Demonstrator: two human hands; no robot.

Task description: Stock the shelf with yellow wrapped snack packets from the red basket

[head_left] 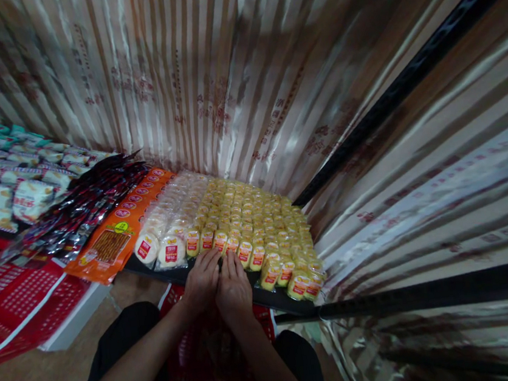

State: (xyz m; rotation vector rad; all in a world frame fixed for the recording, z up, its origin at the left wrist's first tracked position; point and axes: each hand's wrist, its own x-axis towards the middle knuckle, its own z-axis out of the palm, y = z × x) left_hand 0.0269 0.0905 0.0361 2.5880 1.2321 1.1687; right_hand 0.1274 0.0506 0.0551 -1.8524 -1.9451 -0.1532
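Note:
Side by side at the front edge of a black shelf (266,299) are my left hand (202,282) and my right hand (232,287). Both have their fingers stretched out, the tips against the front row of small wrapped yellow cakes (245,252). Neither hand is wrapped round a pack. The cakes stand in tight rows running back to the wall, each front one showing a red and white label. On the right, several cakes (301,283) sit slightly out of line. Left of them are rows of round white wrapped cakes (170,251).
Further left lie an orange snack bag (112,231), dark shiny packets (81,204) and white snack bags (32,197). Red baskets (22,296) stand below at left, and another red basket (210,367) between my knees. Black metal posts (407,87) flank the shelf, before striped sheeting (203,68).

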